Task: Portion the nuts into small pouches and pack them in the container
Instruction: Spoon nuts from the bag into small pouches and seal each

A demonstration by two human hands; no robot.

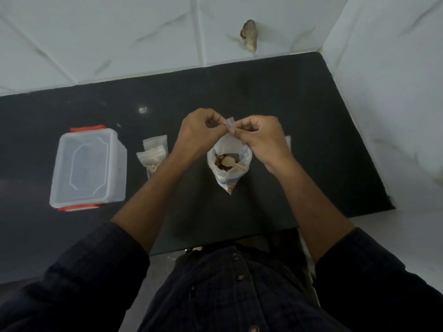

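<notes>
Two filled clear plastic pouches lie unpacked right of the lidded translucent container, while the left hand and right hand pinch an empty small clear pouch above the open nut bag.

Black counter with container, filled pouches, nut bag.

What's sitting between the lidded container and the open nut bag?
Head view: two filled small pouches lie between container and nut bag; the left forearm crosses there too.
</notes>
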